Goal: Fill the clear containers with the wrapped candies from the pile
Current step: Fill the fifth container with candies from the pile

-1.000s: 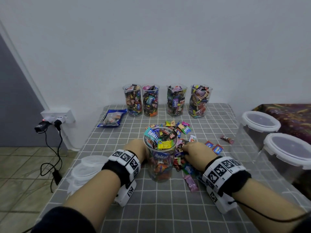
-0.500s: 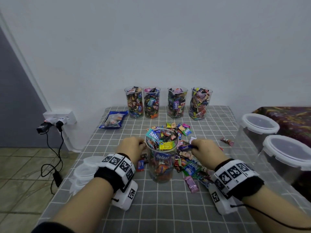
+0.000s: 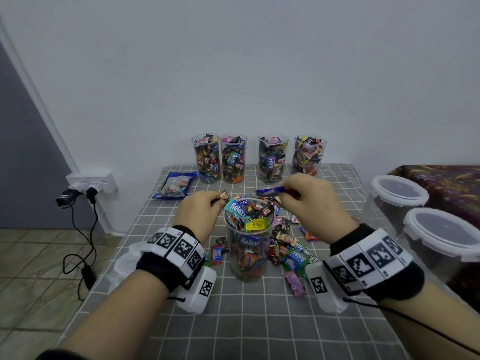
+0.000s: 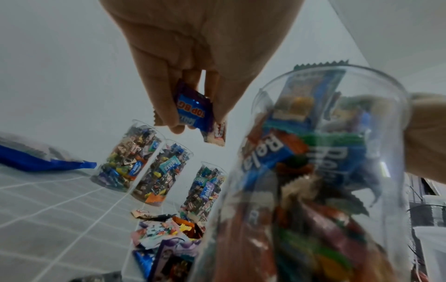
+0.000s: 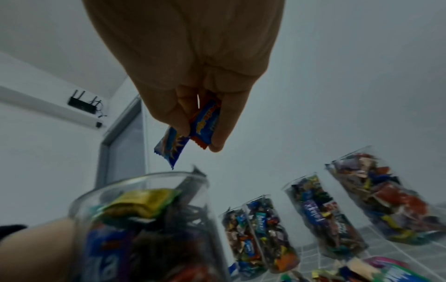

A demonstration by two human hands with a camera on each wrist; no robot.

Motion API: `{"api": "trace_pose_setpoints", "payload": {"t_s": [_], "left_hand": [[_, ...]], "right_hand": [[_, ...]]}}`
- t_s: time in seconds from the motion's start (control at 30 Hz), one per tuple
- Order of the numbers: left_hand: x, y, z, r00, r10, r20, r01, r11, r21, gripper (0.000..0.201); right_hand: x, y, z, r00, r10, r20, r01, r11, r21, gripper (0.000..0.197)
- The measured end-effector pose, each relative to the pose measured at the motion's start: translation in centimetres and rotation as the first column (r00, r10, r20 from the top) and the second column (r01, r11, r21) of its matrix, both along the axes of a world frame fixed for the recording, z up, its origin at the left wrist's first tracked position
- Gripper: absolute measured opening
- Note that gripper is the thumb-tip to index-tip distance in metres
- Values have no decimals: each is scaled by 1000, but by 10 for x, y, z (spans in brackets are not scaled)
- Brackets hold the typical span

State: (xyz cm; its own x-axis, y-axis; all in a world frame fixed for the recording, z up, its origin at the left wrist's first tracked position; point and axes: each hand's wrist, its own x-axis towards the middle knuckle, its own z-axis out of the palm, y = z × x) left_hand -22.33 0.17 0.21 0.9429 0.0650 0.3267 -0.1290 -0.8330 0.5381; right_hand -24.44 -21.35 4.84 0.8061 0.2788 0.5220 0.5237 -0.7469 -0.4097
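The clear container being filled stands near the middle of the desk, toward its front half, and wrapped candies already heap above its rim, a yellow one and a teal "Relaxa" one on top. Four more filled containers stand in a row along the desk's back edge, each packed to the top, so by the look of it most of the task is done.

The left hand hovers just left of the rim, its fingers pinching two small candies, one purple-blue and one pale. The right hand hovers just right of the rim and behind it, its fingers pinching a blue wrapped candy together with an orange one, seen in the right wrist view. Neither hand has let go yet.

What is left: the pile on the desk, right of and behind the container, holds a modest scatter of candies. The near container looks too full to take them all; whether another one is free I cannot tell.

A blue bag lies near the back left corner, and two lidded tubs stand off the right edge.
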Motion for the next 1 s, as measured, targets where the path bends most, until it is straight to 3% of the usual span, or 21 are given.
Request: {"api": "trace_pose_setpoints", "payload": {"t_s": [0.17,0.4,0.53,0.67,0.83,0.93,1.0], "left_hand": [[-3,-2,3,1000,-6,10,6,1000,17,26],[-2,-2,0,1000,-12,-2,12,1000,15,23],[-4,-4,5,1000,-23,13,23,1000,-19,23],[-9,-5,12,999,-27,33,29,997,-77,23],[-17,-5,32,994,-33,106,43,995,-95,21],[-19,-13,47,990,-87,108,101,986,-132,22],[-19,-17,53,989,-133,67,139,986,-92,25]], "right_hand": [[-4,20,-6,989,145,-30,-148,983,-109,16],[0,33,-14,977,191,-95,-199,976,-82,19],[-4,31,-15,947,235,-221,-221,971,88,35],[-6,19,-26,919,236,-317,-143,946,291,54],[-4,10,-49,781,354,-514,-113,890,441,107],[-2,12,-57,732,389,-559,-119,881,458,114],[1,16,-63,724,422,-547,-120,857,501,105]]}}
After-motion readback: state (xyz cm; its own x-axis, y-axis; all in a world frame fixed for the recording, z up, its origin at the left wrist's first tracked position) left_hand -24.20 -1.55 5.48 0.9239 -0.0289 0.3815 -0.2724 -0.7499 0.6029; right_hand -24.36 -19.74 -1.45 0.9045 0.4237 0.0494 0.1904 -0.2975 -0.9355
